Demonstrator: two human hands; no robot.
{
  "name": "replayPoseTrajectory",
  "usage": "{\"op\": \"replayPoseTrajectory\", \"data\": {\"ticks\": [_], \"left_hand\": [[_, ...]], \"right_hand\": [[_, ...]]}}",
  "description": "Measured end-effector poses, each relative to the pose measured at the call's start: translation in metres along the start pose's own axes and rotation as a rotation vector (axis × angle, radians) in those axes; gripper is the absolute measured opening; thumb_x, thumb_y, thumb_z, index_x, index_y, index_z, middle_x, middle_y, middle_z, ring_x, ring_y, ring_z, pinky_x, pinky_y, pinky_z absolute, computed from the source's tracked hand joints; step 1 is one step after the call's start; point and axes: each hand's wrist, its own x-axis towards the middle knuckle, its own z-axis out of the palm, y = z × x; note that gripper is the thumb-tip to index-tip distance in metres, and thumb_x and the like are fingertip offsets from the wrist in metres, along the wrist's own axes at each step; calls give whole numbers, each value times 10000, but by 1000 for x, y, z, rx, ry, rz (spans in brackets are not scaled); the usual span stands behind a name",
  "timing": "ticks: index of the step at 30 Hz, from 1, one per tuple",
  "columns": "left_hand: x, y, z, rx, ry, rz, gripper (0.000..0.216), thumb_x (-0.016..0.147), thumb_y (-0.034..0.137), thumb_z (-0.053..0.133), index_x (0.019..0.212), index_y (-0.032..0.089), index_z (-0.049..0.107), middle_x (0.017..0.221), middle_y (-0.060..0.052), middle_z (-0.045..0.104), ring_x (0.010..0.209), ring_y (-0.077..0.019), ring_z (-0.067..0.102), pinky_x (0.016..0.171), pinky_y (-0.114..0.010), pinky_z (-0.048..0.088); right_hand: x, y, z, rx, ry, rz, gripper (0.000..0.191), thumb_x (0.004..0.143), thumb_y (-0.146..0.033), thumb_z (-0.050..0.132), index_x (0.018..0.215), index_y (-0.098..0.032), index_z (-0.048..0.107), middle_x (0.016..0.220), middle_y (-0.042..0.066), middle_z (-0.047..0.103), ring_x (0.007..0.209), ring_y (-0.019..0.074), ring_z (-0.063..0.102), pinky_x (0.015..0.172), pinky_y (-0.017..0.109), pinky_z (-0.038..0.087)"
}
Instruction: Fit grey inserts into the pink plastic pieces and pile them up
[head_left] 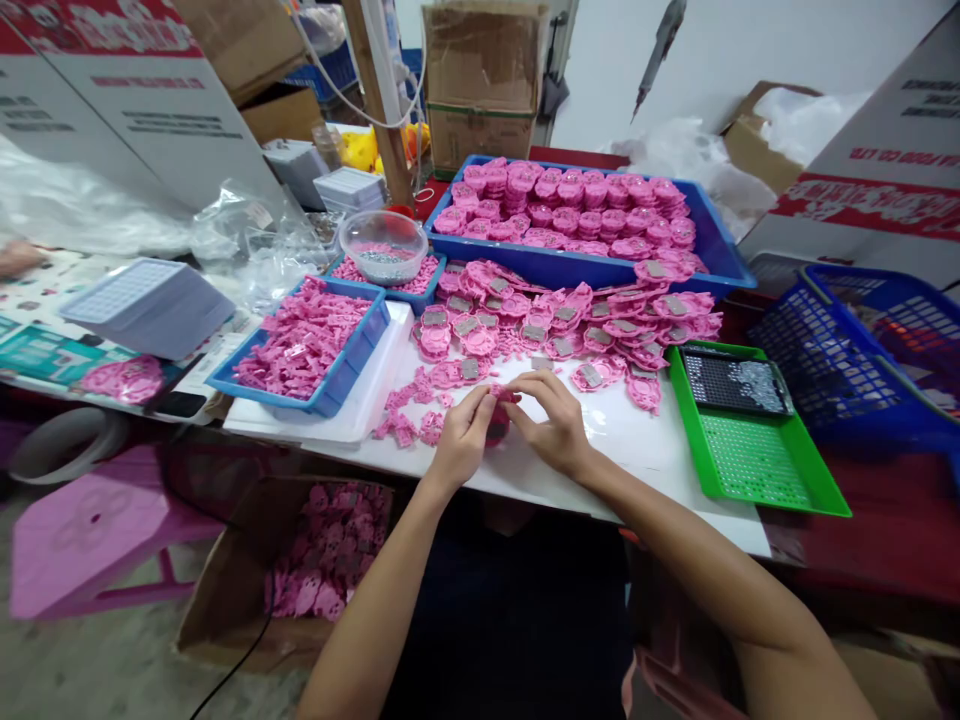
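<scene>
My left hand (461,432) and my right hand (553,420) meet over the front edge of the white work surface (637,460). Their fingertips are closed on a small pink plastic part (504,394), which is partly hidden by the fingers. Just beyond them spreads a pile of pink plastic pieces with grey rectangles (536,325). Smaller loose pink pieces (405,425) lie left of my left hand. A blue tray (324,402) heaped with pink parts stands further left.
A large blue tray (517,262) of stacked pink pieces stands at the back. To the right are a green tray (814,480) and a blue basket (840,390). A clear bowl (384,225) sits back left. A screwdriver-like tool (660,50) hangs above. Below is a cardboard box (217,600).
</scene>
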Motion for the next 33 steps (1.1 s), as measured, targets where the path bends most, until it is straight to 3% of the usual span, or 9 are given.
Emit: {"op": "replayPoseTrajectory", "data": {"ticks": [5, 11, 18, 26, 33], "left_hand": [[-2, -3, 0, 119, 117, 187, 347, 995, 423, 528, 1228, 227, 696, 1251, -97, 708, 1199, -230, 648, 1067, -389, 502], [-3, -8, 1, 242, 321, 431, 193, 957, 290, 629, 1094, 237, 755, 1133, -79, 729, 1078, -203, 694, 991, -403, 561], [-2, -10, 1, 343, 332, 534, 172, 939, 223, 657, 1084, 208, 750, 1036, -69, 764, 985, -186, 728, 905, -375, 606], [-5, -7, 1, 406, 306, 578, 163, 940, 208, 651, 1066, 206, 754, 984, -69, 767, 961, -194, 732, 892, -380, 607], [-6, -10, -2, 306, 314, 504, 150, 908, 200, 695, 1039, 211, 766, 956, -56, 749, 915, -177, 718, 827, -338, 598]], "right_hand": [[4, -3, -6, 108, -36, -1, 186, 967, -237, 610, 1145, -236, 663, 1165, 101, 708, 1107, 230, 677, 970, 433, 565], [-1, -3, -8, 26, -31, -91, 185, 986, -200, 574, 1147, -222, 661, 1130, 110, 706, 1070, 224, 683, 940, 414, 582], [-2, 1, -7, -64, -77, -143, 304, 1008, -177, 517, 1304, -198, 581, 1176, 148, 658, 1114, 246, 652, 934, 433, 584], [-3, 0, -2, 73, -108, -88, 179, 997, -150, 485, 1140, -198, 582, 1052, 116, 669, 1011, 232, 646, 883, 410, 573], [-2, -7, -3, 94, -107, -31, 146, 998, -168, 493, 1077, -176, 616, 1010, 115, 687, 961, 220, 646, 871, 393, 554]]}}
